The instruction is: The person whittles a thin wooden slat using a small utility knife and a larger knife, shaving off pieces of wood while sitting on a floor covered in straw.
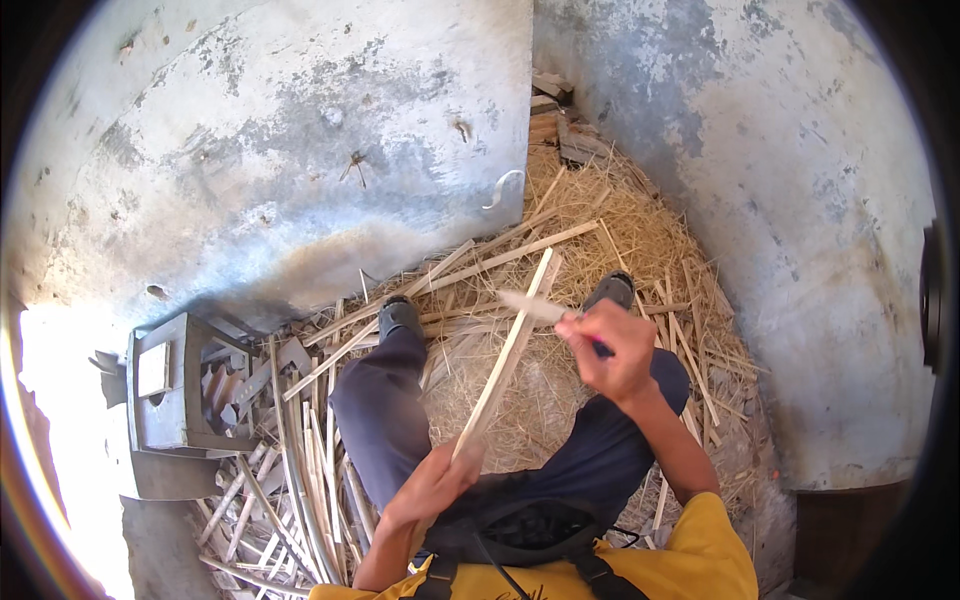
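Observation:
My left hand point(437, 484) is wrapped round the lower end of a long pale strip of split wood or bamboo point(503, 365). The strip slants up and away between my knees. In my right hand point(612, 348) is a knife point(536, 306), gripped by its handle, which mostly hides in my fist. A bit of pink and dark shows there. Its blurred blade points left and crosses the strip near the far end; whether it touches the wood, I cannot tell.
Many loose strips point(318, 470) lie on the floor at the left. Straw-like shavings point(640, 225) heap up ahead, with wood blocks point(582, 143) behind them. A grey wooden box frame point(160, 428) stands at left. Weathered walls point(300, 130) rise ahead and at right. My shoes point(400, 317) flank the shavings.

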Motion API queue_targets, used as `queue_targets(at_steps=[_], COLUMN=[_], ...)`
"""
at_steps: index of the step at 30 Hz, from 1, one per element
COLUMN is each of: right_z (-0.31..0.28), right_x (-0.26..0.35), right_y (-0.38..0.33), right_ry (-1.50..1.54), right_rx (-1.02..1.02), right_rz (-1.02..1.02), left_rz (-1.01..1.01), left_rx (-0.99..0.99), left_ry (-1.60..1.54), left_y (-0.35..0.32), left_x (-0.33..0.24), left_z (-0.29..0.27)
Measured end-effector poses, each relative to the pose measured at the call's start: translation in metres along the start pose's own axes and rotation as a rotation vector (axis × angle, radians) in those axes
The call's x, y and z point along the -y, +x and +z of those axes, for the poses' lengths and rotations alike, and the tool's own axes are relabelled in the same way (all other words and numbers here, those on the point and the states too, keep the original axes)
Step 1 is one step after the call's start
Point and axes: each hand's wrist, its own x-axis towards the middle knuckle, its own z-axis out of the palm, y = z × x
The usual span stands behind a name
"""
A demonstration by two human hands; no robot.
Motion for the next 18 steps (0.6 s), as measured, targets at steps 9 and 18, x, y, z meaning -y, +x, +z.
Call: queue_targets(at_steps=[9,18], right_z=[0.013,0.011], right_x=[0.006,0.012], right_y=[-0.005,-0.006], right_ry=[-0.018,-0.044], right_rx=[0.076,0.080], right_rz=[-0.103,-0.156], left_rz=[-0.036,-0.021], left_rx=[0.117,0.125], left_ry=[-0.205,-0.228], left_y=[0.009,0.007], left_x=[0.002,0.006], left_z=[-0.003,-0.002])
